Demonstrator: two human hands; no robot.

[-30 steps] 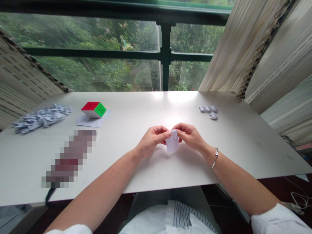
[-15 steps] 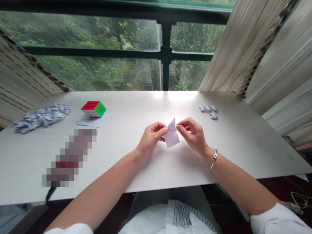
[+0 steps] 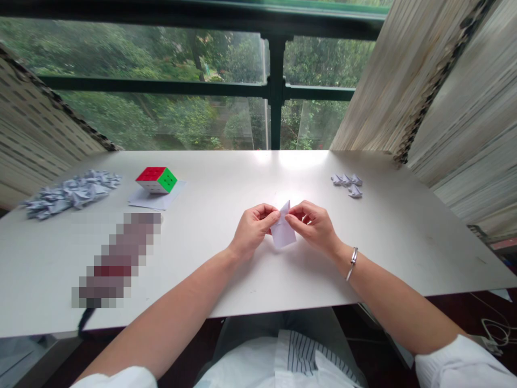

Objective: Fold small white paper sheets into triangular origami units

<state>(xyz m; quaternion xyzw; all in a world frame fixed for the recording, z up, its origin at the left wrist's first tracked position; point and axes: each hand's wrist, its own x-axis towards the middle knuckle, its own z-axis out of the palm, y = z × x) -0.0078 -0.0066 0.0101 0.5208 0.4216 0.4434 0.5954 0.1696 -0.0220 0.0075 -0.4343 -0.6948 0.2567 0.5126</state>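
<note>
My left hand (image 3: pixel 252 229) and my right hand (image 3: pixel 313 225) meet just above the white table (image 3: pixel 226 269), near its middle. Between them is a small folded piece of white paper (image 3: pixel 281 231) with a pointed tip sticking up. Both hands pinch it with thumb and fingers closed, the left on its left edge, the right on its upper right edge. A metal bracelet (image 3: pixel 352 262) circles my right wrist.
A red and green puzzle cube (image 3: pixel 156 179) rests on a white sheet (image 3: pixel 155 199) at the back left. A heap of several folded paper pieces (image 3: pixel 70 193) lies at the far left. A few more folded pieces (image 3: pixel 347 184) sit at the back right. A blurred-out patch (image 3: pixel 117 258) covers something at left.
The paper's top went from folded flat to a raised point. My right hand opened away from it for a moment, then closed in on it again.
</note>
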